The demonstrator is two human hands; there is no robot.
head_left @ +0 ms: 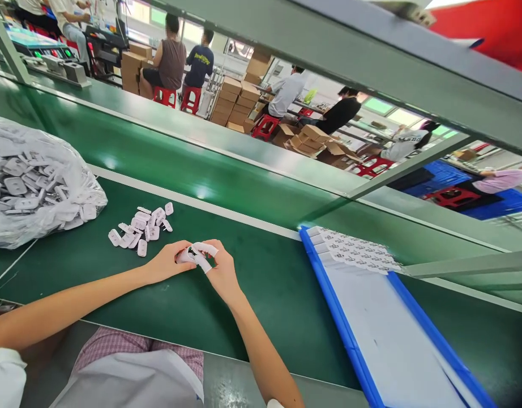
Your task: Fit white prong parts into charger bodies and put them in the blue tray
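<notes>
My left hand (168, 264) is closed around a small white plastic housing (184, 256), held just above the green bench. Dark and reddish parts show at the housing's open end. White covers wrap the thumb and forefinger of my right hand (222, 273), which pinch at that same end. Whether a separate small part sits between those fingertips is hidden. Left of my hands lies a loose pile of small white plastic covers (138, 224), some with slots or pins.
A clear plastic bag (89, 195) full of similar white pieces stands at the left. On the right, a blue-rimmed tray (329, 300) holds rows of white units (354, 252) at its far end. Metal frame bars cross above the bench. Several people sit beyond, near cardboard boxes (231, 99).
</notes>
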